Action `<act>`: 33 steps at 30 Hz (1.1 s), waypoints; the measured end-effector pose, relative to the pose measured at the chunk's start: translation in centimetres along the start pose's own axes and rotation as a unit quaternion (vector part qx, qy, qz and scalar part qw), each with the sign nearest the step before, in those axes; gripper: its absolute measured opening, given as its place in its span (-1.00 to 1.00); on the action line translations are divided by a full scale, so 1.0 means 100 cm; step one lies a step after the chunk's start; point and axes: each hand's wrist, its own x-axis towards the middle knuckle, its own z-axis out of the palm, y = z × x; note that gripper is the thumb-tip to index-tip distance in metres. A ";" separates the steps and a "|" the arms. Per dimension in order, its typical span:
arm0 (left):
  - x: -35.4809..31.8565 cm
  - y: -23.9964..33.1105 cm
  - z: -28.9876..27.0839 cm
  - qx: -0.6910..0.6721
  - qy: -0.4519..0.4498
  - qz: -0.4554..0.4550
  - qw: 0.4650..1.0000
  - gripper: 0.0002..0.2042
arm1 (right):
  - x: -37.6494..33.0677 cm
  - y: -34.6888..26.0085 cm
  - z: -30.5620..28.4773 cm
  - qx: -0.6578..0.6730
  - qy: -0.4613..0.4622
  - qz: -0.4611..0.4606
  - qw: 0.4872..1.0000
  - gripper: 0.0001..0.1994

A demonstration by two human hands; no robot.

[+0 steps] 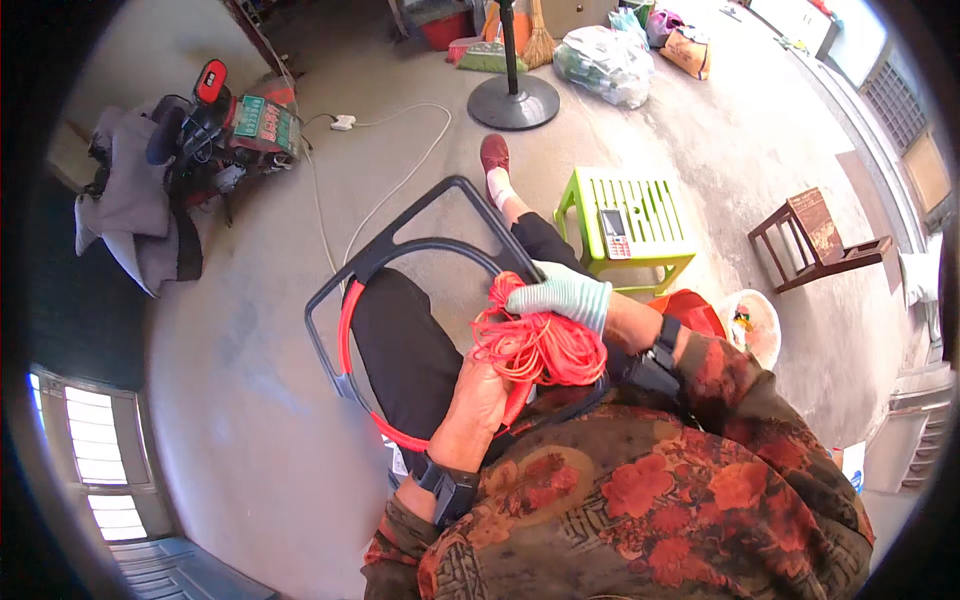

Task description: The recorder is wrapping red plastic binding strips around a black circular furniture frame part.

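Note:
A black frame (372, 258) with a round inner ring rests across my lap, its far corner raised over my knees. Red-orange cord (348, 328) is wound tightly round part of the ring's left and near side. A loose bundle of the same cord (560, 350) lies over the ring's right side. My left hand (478, 400) is bare and closed at the bundle's left edge, its fingertips hidden under the strands. My right hand (565, 297), in a pale green striped glove, closes over the bundle's top beside the frame's right bar.
A green plastic stool (640, 225) with a keypad phone (614, 234) on it stands ahead to the right. Beside it are a bin (765, 325) and a small wooden chair (820, 240). A black stand base (513, 102), white cable (405, 180) and scooter (215, 140) are farther off.

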 end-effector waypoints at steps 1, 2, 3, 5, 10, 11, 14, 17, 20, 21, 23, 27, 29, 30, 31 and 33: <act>0.000 0.000 -0.001 0.008 0.016 0.013 1.000 -0.80 | -0.010 -0.005 0.008 -0.008 0.052 -0.021 0.998 -0.68; 0.000 0.001 -0.001 0.016 0.031 0.025 0.999 -0.81 | -0.014 -0.002 0.008 -0.007 0.075 -0.032 0.997 -0.68; 0.000 0.002 -0.001 0.042 0.048 0.014 0.998 -0.84 | -0.018 0.002 0.007 -0.010 0.085 -0.006 0.996 -0.69; -0.001 0.000 -0.004 0.043 0.033 0.050 0.997 -0.87 | -0.030 0.010 0.008 -0.028 0.111 0.044 0.992 -0.68; 0.000 0.006 0.002 0.077 0.036 0.045 0.995 -0.94 | -0.065 0.007 0.013 -0.323 0.092 0.098 0.937 -0.71; -0.001 0.007 0.005 0.078 0.034 0.045 0.995 -0.94 | -0.067 0.012 0.010 -0.341 0.085 0.081 0.933 -0.68; -0.003 0.008 0.008 0.041 0.033 0.017 0.998 -0.92 | -0.070 0.025 0.005 0.012 -0.027 0.025 0.999 -0.66; -0.003 0.014 0.002 0.079 -0.008 -0.009 0.997 -0.90 | -0.080 0.022 -0.034 -0.052 0.013 0.069 0.996 -0.66; -0.002 0.013 0.000 0.091 -0.014 -0.041 0.995 -0.86 | -0.093 0.022 -0.065 0.098 0.177 -0.031 0.979 -0.61; -0.001 0.013 -0.002 0.087 -0.013 -0.038 0.995 -0.84 | -0.100 0.002 -0.054 0.225 0.214 -0.029 0.950 -0.67; 0.000 0.013 -0.002 0.089 -0.013 -0.040 0.995 -0.80 | -0.106 0.012 -0.092 0.330 0.246 -0.128 0.902 -0.73; 0.000 0.013 -0.003 0.066 -0.027 -0.031 0.997 -0.82 | -0.143 0.020 -0.144 0.344 0.229 -0.167 0.895 -0.78; -0.001 0.013 -0.002 0.060 -0.030 -0.035 0.997 -0.82 | -0.157 0.023 -0.162 0.253 0.286 -0.151 0.912 -0.76; -0.002 0.013 0.000 0.057 -0.034 -0.036 0.997 -0.81 | -0.156 0.022 -0.163 0.253 0.289 -0.147 0.912 -0.76; -0.002 0.013 0.005 0.024 -0.008 -0.049 0.998 -0.83 | -0.155 0.021 -0.164 0.179 0.351 -0.102 0.914 -0.75; -0.004 0.016 0.005 0.040 0.004 -0.035 0.999 -0.84 | -0.151 0.029 -0.185 0.060 0.413 -0.051 0.907 -0.69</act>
